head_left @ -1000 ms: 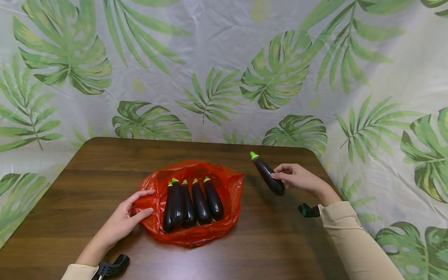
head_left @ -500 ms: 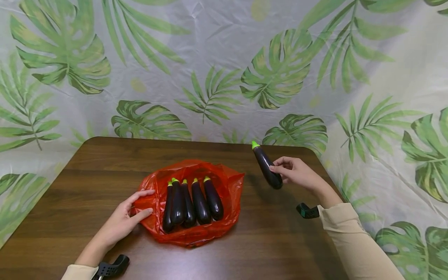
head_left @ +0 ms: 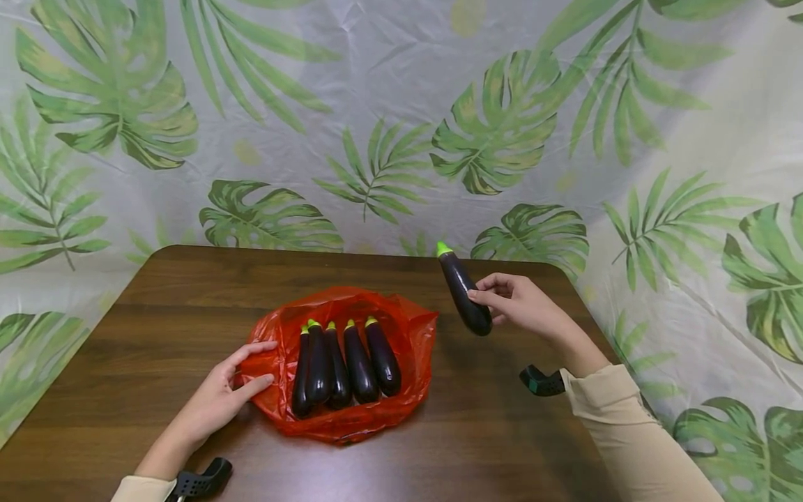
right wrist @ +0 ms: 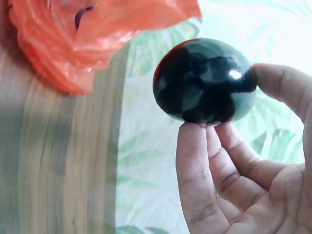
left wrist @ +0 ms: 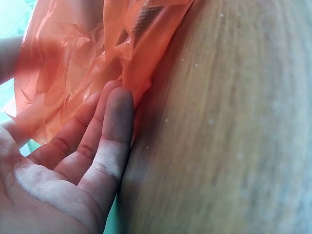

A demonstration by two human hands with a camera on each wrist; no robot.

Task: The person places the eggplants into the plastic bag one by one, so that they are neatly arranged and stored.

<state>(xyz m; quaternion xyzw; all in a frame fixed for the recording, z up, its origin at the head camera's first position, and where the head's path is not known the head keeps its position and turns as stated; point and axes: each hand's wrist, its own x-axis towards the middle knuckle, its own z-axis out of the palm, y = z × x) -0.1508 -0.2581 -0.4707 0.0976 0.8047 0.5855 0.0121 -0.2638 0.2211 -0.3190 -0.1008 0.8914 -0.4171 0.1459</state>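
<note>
My right hand (head_left: 523, 303) pinches an eggplant (head_left: 462, 289) between thumb and fingers near its rounded end. The eggplant is raised over the right side of the table, its green cap pointing up and away. Up close in the right wrist view, the glossy dark end of the eggplant (right wrist: 204, 80) shows between the thumb and fingertips. An opened red plastic bag (head_left: 417, 390) lies mid-table with several eggplants (head_left: 359, 362) side by side inside. At its left edge rests my left hand (head_left: 219, 397), thumb and index finger extended apart; its fingers (left wrist: 114, 122) lie nearly straight against the plastic bag.
Brown wood-grain table (head_left: 188, 293) spreads under everything, its far edge just behind the bag. A leaf-patterned cloth (head_left: 376, 104) hangs behind and along the right side. Black wrist devices (head_left: 201, 481) sit near both cuffs.
My right hand has lifted the eggplant higher and carried it a little leftward, closer to the bag. My left hand and the bag have stayed in place.
</note>
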